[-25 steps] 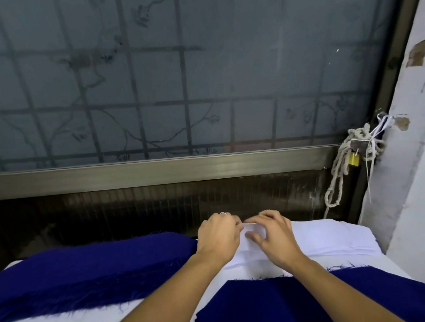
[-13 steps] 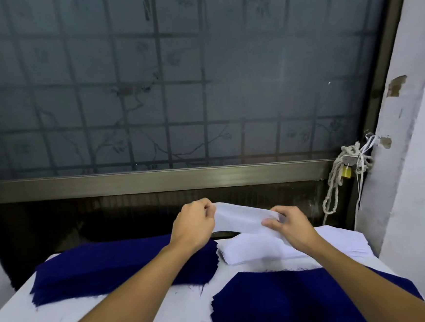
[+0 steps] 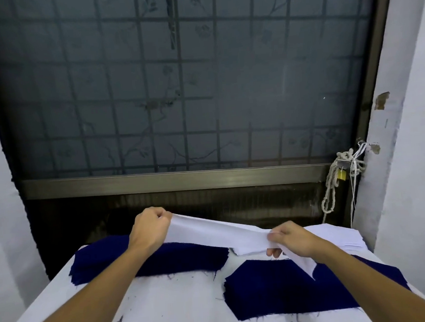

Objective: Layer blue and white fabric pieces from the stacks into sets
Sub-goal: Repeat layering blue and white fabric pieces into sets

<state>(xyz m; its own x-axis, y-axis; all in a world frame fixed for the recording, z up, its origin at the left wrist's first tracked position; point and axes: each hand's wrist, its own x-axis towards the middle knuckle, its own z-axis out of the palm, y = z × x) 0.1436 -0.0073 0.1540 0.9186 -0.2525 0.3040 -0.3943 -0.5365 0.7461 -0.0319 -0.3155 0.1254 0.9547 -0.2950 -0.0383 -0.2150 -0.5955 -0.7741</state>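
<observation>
So both hands are up off the surface and well apart, each clamped on one end of a single white piece (image 3: 212, 233). The left hand (image 3: 152, 228) is a closed fist around its end, sitting at about 10 o'clock from the middle of the surface (image 3: 166, 304). The right hand (image 3: 292, 239) pinches the other end between thumb and fingers at about 2 o'clock. The white piece is stretched between them in the air, sloping down a bit toward the right hand, and a loose corner hangs below that hand.

Under it, the white stack (image 3: 339, 237) lies at the far right corner, roughly 1 o'clock. The big blue stack (image 3: 183, 258) is at the far left, 11 o'clock, partly hidden by the left forearm. A smaller blue pile (image 3: 280, 287) lies nearer, at about 3 o'clock, right under the dangling corner (can't tell if they touch). Loose blue threads are scattered on the white surface.

Behind it all is a frosted window (image 3: 175, 87) with a grid, and a rope (image 3: 331, 187) with a brass padlock (image 3: 342, 174) hangs at its right edge.
</observation>
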